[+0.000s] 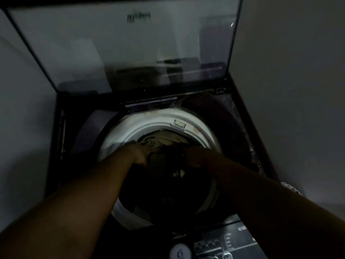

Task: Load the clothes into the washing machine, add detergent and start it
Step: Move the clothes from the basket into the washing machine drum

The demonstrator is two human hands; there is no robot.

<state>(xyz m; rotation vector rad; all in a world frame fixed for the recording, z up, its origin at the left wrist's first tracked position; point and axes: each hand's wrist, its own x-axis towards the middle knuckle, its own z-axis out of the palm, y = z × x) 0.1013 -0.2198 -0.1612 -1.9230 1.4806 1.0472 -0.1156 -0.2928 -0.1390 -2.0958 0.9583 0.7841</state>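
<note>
- White plastic ring of the dark top-loading washing machine (130,128) fills the middle of the head view. Its tinted glass lid (121,53) stands raised at 12 o'clock, and the dark printed control panel (224,243) lies at 6 o'clock with a round white knob (180,252) beside it.
- The clothes are inside the drum: a crumpled cream cloth (168,139) toward 12 o'clock, and a heap of dark garments (168,184) from the centre to 6 o'clock.
- The left hand (140,154) reaches in from 8 o'clock and the right hand (196,157) from 4 o'clock. Both rest on the heap near the centre, close together.
- The left fingers look bent down into the fabric. The light is too dim to tell whether either hand is clamped on cloth or only pressing it.
- Progress, as a judgement: loading is well on or nearly done, with the hands likely tucking the pile down. No detergent container is in sight and the lid is up, so dosing, closing and starting appear to remain.
- The drum mouth faces straight up at the camera, so its axis runs vertically. The machine's front-to-back line runs from 6 to 12 o'clock, with the lid hinged at 12. The heap itself shows no clear long axis.
</note>
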